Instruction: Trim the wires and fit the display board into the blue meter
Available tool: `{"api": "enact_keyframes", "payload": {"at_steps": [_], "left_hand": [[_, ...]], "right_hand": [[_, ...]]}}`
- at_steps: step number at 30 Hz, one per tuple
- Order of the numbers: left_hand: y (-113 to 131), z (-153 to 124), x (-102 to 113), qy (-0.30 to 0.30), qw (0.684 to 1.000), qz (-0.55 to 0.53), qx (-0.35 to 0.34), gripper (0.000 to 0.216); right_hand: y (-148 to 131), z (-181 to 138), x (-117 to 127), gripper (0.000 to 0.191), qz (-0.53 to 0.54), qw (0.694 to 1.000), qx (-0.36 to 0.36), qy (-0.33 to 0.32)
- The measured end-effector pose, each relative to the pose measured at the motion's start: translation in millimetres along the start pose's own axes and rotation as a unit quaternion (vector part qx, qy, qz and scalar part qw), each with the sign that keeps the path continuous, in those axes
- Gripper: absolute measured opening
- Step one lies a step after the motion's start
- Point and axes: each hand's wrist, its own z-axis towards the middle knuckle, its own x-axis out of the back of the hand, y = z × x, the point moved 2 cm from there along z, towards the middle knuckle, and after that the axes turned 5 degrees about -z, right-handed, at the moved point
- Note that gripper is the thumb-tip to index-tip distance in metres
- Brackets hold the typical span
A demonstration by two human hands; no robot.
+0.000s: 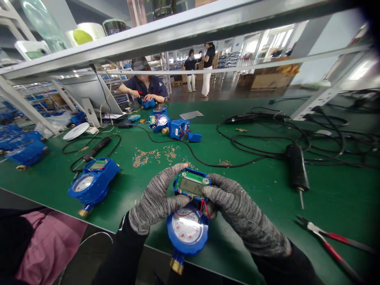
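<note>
Both my hands wear grey knit gloves and hold a blue water meter (187,231) at the near edge of the green bench (258,186). My left hand (158,198) grips the meter's left side, fingers against a green circuit board with an LCD display (192,184) that sits atop the meter. My right hand (234,209) holds the board's right side. Red wires run from the board down into the meter body.
A second blue meter (92,183) lies to the left. Small brass screws (154,154) are scattered ahead. An electric screwdriver (297,168) and tangled cables lie right, red-handled pliers (332,241) near right. More meters (175,126) sit farther back, where a seated person (144,87) works.
</note>
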Motion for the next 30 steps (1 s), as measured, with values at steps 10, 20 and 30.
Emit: {"api": "enact_keyframes", "payload": {"at_steps": [10, 20, 30], "left_hand": [[-10.3, -0.5, -3.3, 0.021, 0.999, 0.030, -0.015, 0.067], [4.6, -35.1, -14.8, 0.237, 0.967, 0.087, -0.031, 0.036], [13.3, -36.9, -42.3, 0.185, 0.969, 0.050, 0.153, 0.020]], "right_hand": [[6.8, 3.1, 0.6, 0.031, 0.010, 1.000, -0.005, -0.008], [12.2, -2.7, -0.2, 0.021, 0.032, 0.999, -0.016, 0.013], [-2.1, -8.1, -14.4, 0.022, -0.006, 0.995, -0.022, 0.099]]}}
